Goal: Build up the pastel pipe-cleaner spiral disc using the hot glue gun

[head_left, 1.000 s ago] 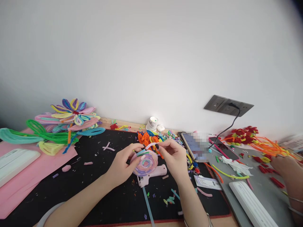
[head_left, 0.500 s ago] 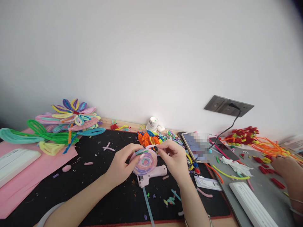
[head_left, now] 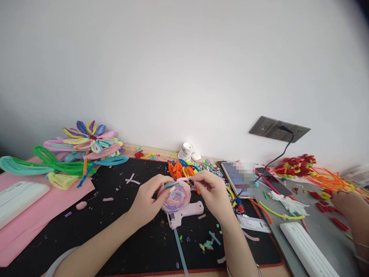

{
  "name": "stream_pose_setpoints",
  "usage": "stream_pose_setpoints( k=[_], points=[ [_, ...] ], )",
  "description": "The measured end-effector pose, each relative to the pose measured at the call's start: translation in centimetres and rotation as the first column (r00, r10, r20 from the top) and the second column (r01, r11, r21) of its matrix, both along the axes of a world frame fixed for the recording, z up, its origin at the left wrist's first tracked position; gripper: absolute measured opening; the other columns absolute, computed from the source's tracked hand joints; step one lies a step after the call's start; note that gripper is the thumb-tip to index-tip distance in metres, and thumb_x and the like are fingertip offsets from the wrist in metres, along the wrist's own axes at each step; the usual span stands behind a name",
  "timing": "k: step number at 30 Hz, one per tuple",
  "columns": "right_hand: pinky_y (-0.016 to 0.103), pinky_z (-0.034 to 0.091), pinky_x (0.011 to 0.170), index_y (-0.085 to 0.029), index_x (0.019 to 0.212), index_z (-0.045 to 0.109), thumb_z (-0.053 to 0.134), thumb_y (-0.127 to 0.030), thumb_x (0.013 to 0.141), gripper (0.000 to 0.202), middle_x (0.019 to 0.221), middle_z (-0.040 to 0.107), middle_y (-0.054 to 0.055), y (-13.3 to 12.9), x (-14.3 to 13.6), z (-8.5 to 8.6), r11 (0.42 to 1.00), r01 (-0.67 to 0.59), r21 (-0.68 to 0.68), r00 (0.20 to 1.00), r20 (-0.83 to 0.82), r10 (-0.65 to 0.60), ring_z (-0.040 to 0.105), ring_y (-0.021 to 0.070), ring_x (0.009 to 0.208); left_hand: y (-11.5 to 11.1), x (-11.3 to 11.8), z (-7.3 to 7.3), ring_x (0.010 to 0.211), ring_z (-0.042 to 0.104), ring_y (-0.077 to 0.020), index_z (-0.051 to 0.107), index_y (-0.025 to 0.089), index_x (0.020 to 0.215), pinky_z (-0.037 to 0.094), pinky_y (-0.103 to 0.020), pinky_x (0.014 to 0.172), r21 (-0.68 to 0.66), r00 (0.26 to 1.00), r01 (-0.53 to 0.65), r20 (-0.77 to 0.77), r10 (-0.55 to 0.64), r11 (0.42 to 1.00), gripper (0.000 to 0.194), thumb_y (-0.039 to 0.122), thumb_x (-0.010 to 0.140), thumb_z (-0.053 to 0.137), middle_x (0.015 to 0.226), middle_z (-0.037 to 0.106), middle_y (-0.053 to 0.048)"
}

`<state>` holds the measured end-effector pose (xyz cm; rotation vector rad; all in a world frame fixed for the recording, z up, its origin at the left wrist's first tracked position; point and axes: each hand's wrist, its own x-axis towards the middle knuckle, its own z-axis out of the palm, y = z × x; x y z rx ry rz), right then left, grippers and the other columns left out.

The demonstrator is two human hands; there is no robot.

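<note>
The spiral disc (head_left: 179, 197) looks fuzzy. The glue gun (head_left: 189, 210) looks like smooth plastic. The pink sheets (head_left: 59, 206) look like paper.

No word, number or brand could be read anywhere. The white-and-lilac label card (head_left: 251, 223) bore rows of fine print and a dark barcode-like block, all too small to make out. The phone (head_left: 232, 177) in the pale-framed case showed faint lines on its screen, partly pixelated and illegible. Dark printing on the paper cup (head_left: 185, 152) was likewise too tiny to decipher.
</note>
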<state>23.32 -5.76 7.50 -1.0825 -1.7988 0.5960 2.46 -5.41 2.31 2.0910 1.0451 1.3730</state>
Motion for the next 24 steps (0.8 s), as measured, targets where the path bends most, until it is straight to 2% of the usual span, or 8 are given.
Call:
stream_pose_setpoints(
  k=[7,18,24],
  points=[
    [0.026,0.048,0.070,-0.021,0.090,0.074,0.055,-0.003,0.085,0.027,0.087,0.069,0.003,-0.01,0.36,0.21,0.999,-0.044,0.003,0.999,0.001,0.044,0.063,0.0152,0.080,0.03,-0.11,-0.11,0.076,0.065,-0.0140,0.061,0.020,0.103,0.051,-0.024,0.069,0.008,1.000,-0.011,0.011,0.011,1.000,0.017,0.017,0.090,0.050,0.094,0.068,-0.004],
    [0.026,0.048,0.072,-0.026,0.091,0.076,0.056,-0.003,0.085,0.031,0.089,0.067,0.003,-0.12,0.33,0.42,0.994,-0.107,-0.011,0.993,-0.059,0.106,0.062,0.0152,0.084,0.03,0.00,-0.47,0.080,0.066,-0.0150,0.061,0.021,0.103,0.052,-0.023,0.065,-0.099,0.995,0.007,0.098,0.003,0.995,0.017,0.017,0.090,0.050,0.096,0.066,-0.004],
    [0.027,0.048,0.071,-0.026,0.092,0.077,0.056,-0.005,0.086,0.031,0.091,0.065,0.004,-0.14,0.43,0.46,0.989,-0.134,-0.068,0.989,-0.080,0.128,0.061,0.0159,0.084,0.04,-0.09,-0.54,0.080,0.066,-0.0149,0.061,0.021,0.103,0.052,-0.022,0.065,-0.119,0.992,0.015,0.126,0.000,0.993,0.017,0.017,0.090,0.051,0.098,0.066,-0.004]
  ],
)
